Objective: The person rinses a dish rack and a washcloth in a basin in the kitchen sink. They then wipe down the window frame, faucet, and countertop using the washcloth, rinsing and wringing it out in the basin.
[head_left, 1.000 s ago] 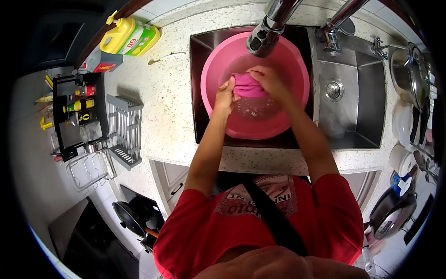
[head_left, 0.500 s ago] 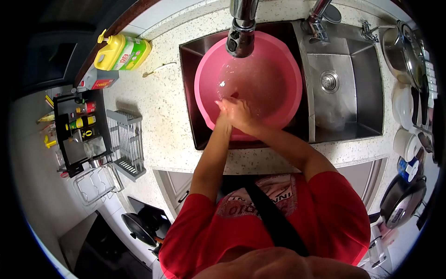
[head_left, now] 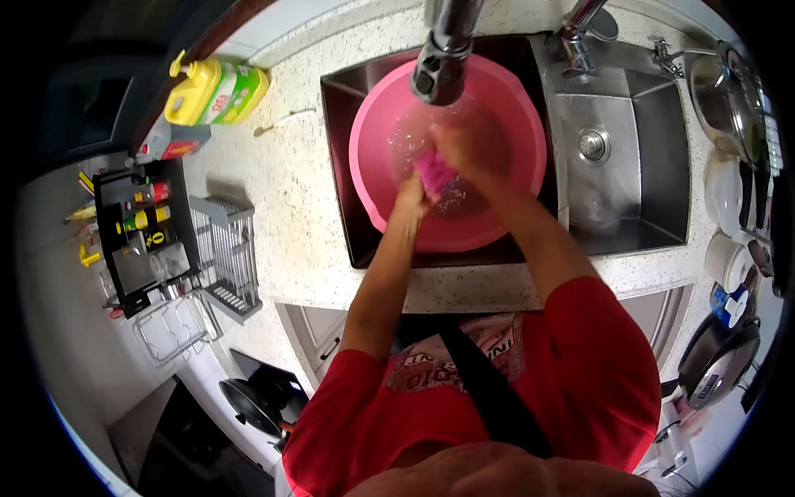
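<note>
A bright pink piece of cloth [head_left: 436, 171], wet and bunched, is held over the water in a pink basin [head_left: 364, 157]. My left hand [head_left: 413, 192] grips its lower left side, with the fingers partly hidden by the cloth. Close against its upper right side is my right hand [head_left: 457, 151], smeared by motion, so its fingers cannot be made out. The cloudy water [head_left: 414, 124] shows bubbles and ripples around the hands. The basin sits in the left bowl of the steel sink.
A chrome faucet [head_left: 441, 70] hangs over the basin's far rim. To the right lies a second sink bowl [head_left: 609, 178] with a drain. A yellow detergent bottle [head_left: 217, 93] and a grey dish rack [head_left: 228, 257] stand on the left counter. Pots [head_left: 716, 103] line the right side.
My hands were clasped together low in the basin; now they are apart, the right one farther forward and right. The pink cloth has come into clear view between them. The view has shifted slightly.
</note>
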Tool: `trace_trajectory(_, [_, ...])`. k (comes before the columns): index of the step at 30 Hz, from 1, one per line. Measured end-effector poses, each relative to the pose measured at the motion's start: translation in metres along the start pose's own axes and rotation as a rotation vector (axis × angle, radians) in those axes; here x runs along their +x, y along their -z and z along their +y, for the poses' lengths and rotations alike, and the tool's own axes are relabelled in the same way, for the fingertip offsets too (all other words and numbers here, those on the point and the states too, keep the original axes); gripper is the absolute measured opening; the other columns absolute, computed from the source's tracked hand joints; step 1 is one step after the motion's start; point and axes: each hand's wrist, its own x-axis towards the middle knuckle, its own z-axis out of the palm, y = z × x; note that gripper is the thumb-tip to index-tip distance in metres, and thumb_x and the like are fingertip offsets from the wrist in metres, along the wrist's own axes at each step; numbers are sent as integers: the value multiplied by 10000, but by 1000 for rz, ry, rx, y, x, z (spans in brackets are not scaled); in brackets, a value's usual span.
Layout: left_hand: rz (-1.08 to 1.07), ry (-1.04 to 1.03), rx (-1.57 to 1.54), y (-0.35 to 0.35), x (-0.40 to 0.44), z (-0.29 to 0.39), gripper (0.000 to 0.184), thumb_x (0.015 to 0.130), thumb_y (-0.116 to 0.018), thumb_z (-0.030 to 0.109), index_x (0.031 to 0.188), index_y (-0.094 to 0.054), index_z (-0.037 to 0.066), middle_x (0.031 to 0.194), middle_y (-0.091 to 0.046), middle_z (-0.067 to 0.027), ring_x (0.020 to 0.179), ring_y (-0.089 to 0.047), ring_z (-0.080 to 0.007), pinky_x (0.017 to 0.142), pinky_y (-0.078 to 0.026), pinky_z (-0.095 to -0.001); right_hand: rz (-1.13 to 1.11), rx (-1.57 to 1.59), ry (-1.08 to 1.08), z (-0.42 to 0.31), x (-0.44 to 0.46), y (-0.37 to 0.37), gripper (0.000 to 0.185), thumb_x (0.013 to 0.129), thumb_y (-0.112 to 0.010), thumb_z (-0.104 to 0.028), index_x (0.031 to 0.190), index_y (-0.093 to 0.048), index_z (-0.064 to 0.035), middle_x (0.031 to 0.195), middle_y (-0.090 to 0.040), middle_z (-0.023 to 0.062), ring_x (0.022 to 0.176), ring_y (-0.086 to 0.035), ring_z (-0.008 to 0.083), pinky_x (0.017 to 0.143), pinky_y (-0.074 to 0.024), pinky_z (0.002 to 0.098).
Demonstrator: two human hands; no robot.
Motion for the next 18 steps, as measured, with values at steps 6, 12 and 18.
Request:
trace_trajectory(6, [312, 253, -176, 10, 37, -10, 671, 861, -432, 596, 1248, -383, 49, 1145, -493, -151, 994, -489, -325, 866, -420, -537, 284, -519, -148, -4, -5, 38, 313, 887, -436, -303, 944, -605, -46, 794, -613, 189, 798, -592, 371, 712, -468, 472])
trace_trajectory(12, [-33, 122, -288, -22, 1, 39, 577, 826, -504, 596, 1095, -567, 90, 1010, -586, -104, 900, -563, -279, 832, -467, -443, -210, -204, 274, -70, -22, -18, 176, 788, -577, -186, 800, -568, -11, 737, -582, 216, 711, -590, 389, 593, -449, 474])
trace_trajectory(18, [-88, -183, -206, -23, -8, 58, 391, 906, -486, 446, 1038, -570, 88, 974, -601, -62, 970, -547, -198, 855, -439, -351, -184, -391, 299, -144, -25, -2, 277, 815, -501, -244, 680, -630, -38, 693, -617, 197, 662, -638, 323, 577, -499, 449])
